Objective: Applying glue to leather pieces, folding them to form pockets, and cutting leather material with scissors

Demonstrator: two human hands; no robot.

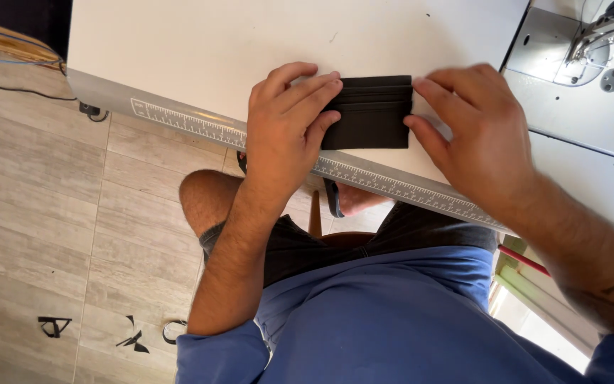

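A dark, flat rectangular leather piece (371, 114) with stitched horizontal pocket lines lies on the white table (214, 50) near its front edge. My left hand (286, 117) presses on its left end, fingers laid over the top and thumb at the lower edge. My right hand (474, 131) touches its right end with fingertips and thumb pinching the edge. Both hands hold the piece flat against the tabletop.
A metal ruler strip (200, 126) runs along the table's front edge. A sewing machine (591, 43) with its metal bed stands at the right. Below are my knees, dark shorts, blue shirt, tiled floor (44, 213) with dark scraps (55, 326).
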